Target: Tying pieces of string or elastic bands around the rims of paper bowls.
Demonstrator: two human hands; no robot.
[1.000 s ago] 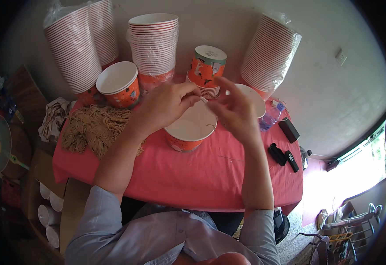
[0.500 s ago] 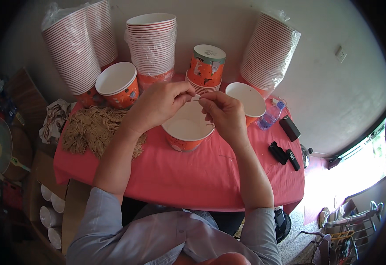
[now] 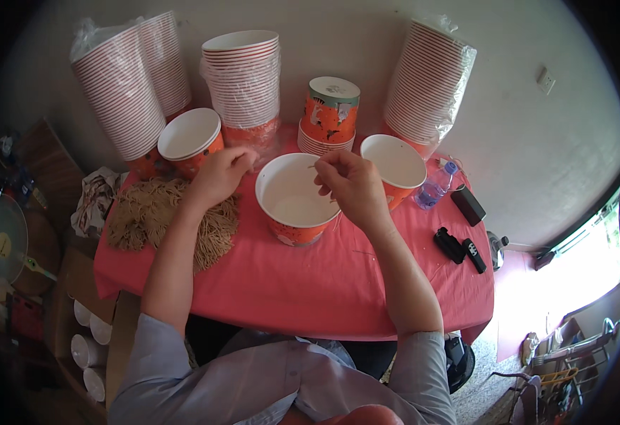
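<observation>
My right hand [image 3: 351, 185] is closed in a pinch over the rim of a white-lined orange paper bucket [image 3: 297, 191]. A short end of thin tan cord [image 3: 313, 167] pokes out from its fingertips. My left hand [image 3: 219, 176] hovers between that bucket and a pile of tan cords [image 3: 147, 216]. Its fingertips are smeared by motion, so whether they hold anything does not show. The pile lies loose and tangled on the red-covered table [image 3: 289, 283], partly behind my left forearm.
Tall stacks of paper buckets in clear plastic [image 3: 243, 85] line the wall. Another open bucket [image 3: 393, 166] stands at the right, beside a plastic bottle [image 3: 435, 185], a black box [image 3: 468, 205] and small black objects [image 3: 459, 249]. A carton with white cups [image 3: 87, 350] sits lower left.
My hands were close together above the bucket, fingertips nearly meeting. My left hand has pulled away to the left; my right hand stays over the bucket, slightly lower.
</observation>
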